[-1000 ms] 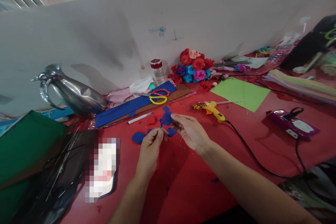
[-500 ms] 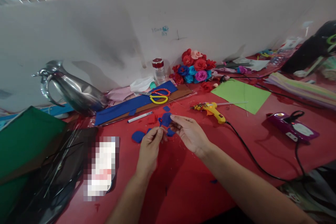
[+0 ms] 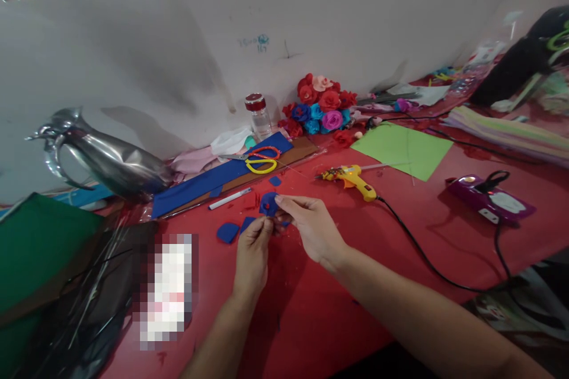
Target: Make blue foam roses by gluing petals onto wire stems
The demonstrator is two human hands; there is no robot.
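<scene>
A small blue flower [image 3: 268,204] with a red centre is held up over the red table. My left hand [image 3: 254,249] is closed in a pinch just under it, at its base. The thumb and fingers of my right hand [image 3: 309,222] pinch the flower's right edge. Loose blue petals, one [image 3: 227,233] to the left of my left hand and another [image 3: 275,180] beyond the flower, lie on the table. Small red scraps [image 3: 252,200] are just left of the flower. A capped white pen [image 3: 230,198] rests farther left.
Scissors [image 3: 261,164] lie on a blue strip [image 3: 213,176]. A yellow glue gun [image 3: 351,180], its cord trailing right, is near a green sheet [image 3: 404,148] and a purple power socket [image 3: 491,201]. Behind stand a bouquet [image 3: 320,105], a jar [image 3: 258,117] and a metal jug [image 3: 106,154].
The blue flower has turned, so its red centre now faces the camera. My right fingers have shifted along its edge. The whole view has moved slightly, with objects appearing farther left.
</scene>
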